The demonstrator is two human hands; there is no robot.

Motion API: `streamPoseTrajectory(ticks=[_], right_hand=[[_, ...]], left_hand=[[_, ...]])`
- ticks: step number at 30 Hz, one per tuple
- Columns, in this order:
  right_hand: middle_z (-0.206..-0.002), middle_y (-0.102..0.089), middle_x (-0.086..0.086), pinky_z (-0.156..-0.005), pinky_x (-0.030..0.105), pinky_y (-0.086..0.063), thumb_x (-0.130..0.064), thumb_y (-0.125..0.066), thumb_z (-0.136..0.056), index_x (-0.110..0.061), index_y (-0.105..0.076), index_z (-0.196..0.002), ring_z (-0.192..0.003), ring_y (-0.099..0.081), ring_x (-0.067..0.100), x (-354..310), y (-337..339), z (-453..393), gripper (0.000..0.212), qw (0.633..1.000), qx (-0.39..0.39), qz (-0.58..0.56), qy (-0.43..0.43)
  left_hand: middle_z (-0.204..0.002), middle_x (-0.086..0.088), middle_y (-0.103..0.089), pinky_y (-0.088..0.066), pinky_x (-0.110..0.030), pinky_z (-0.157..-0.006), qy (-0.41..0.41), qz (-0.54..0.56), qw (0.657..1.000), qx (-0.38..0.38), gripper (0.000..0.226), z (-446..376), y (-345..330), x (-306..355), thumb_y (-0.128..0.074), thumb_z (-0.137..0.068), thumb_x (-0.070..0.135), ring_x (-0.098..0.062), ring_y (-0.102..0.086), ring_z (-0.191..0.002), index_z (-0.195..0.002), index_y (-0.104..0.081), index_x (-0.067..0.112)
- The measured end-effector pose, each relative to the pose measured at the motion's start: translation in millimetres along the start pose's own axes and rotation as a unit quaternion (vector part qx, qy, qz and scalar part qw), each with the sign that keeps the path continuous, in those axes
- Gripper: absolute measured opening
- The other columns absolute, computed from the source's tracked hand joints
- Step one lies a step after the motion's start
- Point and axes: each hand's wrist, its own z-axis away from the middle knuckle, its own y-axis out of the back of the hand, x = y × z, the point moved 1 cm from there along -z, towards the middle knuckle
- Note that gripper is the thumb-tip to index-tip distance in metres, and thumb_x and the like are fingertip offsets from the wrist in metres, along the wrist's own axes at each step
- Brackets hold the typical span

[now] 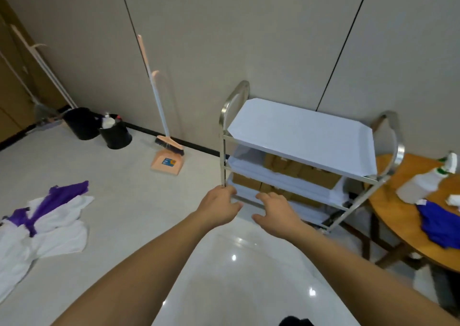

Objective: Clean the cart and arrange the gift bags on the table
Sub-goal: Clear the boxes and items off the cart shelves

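From the head view, our left hand grips the cart at its near corner post. Our right hand, fingers loosely spread and holding nothing, hovers at the cart's lowest shelf. Brown gift bags fill its lower shelves; the table stands right of the cart.

A three-tier steel cart with white trays stands against the wall, brown paper gift bags on its lower tiers. The left hand grips its near corner post; the right hand reaches beside it, fingers loosely curled. A round wooden table stands just right of the cart.
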Motion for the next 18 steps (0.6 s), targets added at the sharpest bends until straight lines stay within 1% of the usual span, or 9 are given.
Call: streamPoseTrajectory(ticks=[2,4,6,8,10,14,16,18], right_hand=[[-0.153,-0.041,0.007,-0.115,0.041,-0.036,-0.041,-0.062,-0.096,-0.022,-0.037,-0.153,-0.141,-0.036,0.026,10,-6,-5,0.065,0.999,-0.009,-0.01,-0.03],[-0.152,-0.041,0.007,-0.115,0.041,-0.036,-0.043,-0.061,-0.095,-0.022,-0.036,-0.153,-0.141,-0.036,0.026,24,-8,-12,0.066,0.998,-0.013,-0.021,-0.055],[-0.15,-0.043,0.006,-0.112,0.04,-0.039,-0.045,-0.061,-0.095,-0.022,-0.037,-0.152,-0.139,-0.038,0.026,38,-6,-23,0.066,0.997,-0.009,-0.029,-0.075],[-0.15,-0.044,0.006,-0.112,0.04,-0.039,-0.044,-0.062,-0.095,-0.022,-0.038,-0.151,-0.139,-0.038,0.026,54,-2,-40,0.065,0.995,-0.004,-0.04,-0.089],[-0.152,-0.042,0.006,-0.114,0.04,-0.037,-0.044,-0.062,-0.095,-0.021,-0.038,-0.151,-0.141,-0.037,0.026,69,2,-62,0.066,0.994,-0.003,-0.052,-0.094],[-0.156,-0.04,0.007,-0.115,0.041,-0.036,-0.043,-0.063,-0.095,-0.02,-0.036,-0.153,-0.143,-0.034,0.026,106,8,-112,0.068,0.991,-0.009,-0.084,-0.101],[-0.156,-0.039,0.007,-0.116,0.041,-0.034,-0.041,-0.062,-0.096,-0.019,-0.034,-0.154,-0.144,-0.033,0.026,124,7,-134,0.068,0.988,-0.027,-0.099,-0.111],[-0.155,-0.041,0.009,-0.116,0.04,-0.034,-0.041,-0.061,-0.096,-0.017,-0.034,-0.154,-0.143,-0.034,0.028,143,3,-157,0.067,0.987,-0.048,-0.101,-0.116]], left_hand=[[-0.125,0.0,-0.055,-0.045,-0.028,-0.088,-0.012,-0.007,1.0,-0.024,0.039,-17,-6,-1,-0.062,-0.097,0.036,-0.013,-0.048,-0.1,-0.134,-0.057,0.023],[-0.122,0.001,-0.056,-0.05,-0.031,-0.092,-0.022,-0.018,0.999,-0.041,0.039,-37,-10,2,-0.063,-0.096,0.039,-0.016,-0.052,-0.103,-0.132,-0.057,0.025],[-0.123,0.001,-0.058,-0.052,-0.037,-0.096,-0.03,-0.028,0.998,-0.054,0.039,-57,-14,10,-0.063,-0.094,0.043,-0.019,-0.055,-0.107,-0.129,-0.058,0.028],[-0.128,0.001,-0.057,-0.052,-0.042,-0.1,-0.031,-0.035,0.997,-0.064,0.041,-81,-19,20,-0.063,-0.094,0.045,-0.021,-0.056,-0.114,-0.131,-0.056,0.029],[-0.133,0.0,-0.055,-0.051,-0.042,-0.102,-0.029,-0.041,0.996,-0.067,0.047,-107,-24,30,-0.064,-0.094,0.045,-0.022,-0.055,-0.118,-0.136,-0.054,0.027],[-0.139,-0.003,-0.053,-0.047,-0.039,-0.104,-0.019,-0.059,0.995,-0.082,0.048,-160,-38,47,-0.062,-0.096,0.041,-0.023,-0.053,-0.123,-0.139,-0.051,0.022],[-0.143,-0.005,-0.051,-0.044,-0.04,-0.107,-0.006,-0.079,0.992,-0.099,0.05,-185,-49,51,-0.061,-0.096,0.042,-0.025,-0.05,-0.128,-0.14,-0.05,0.02],[-0.143,-0.007,-0.051,-0.043,-0.037,-0.106,0.008,-0.082,0.99,-0.114,0.049,-211,-61,53,-0.06,-0.097,0.041,-0.025,-0.049,-0.129,-0.14,-0.051,0.019]])
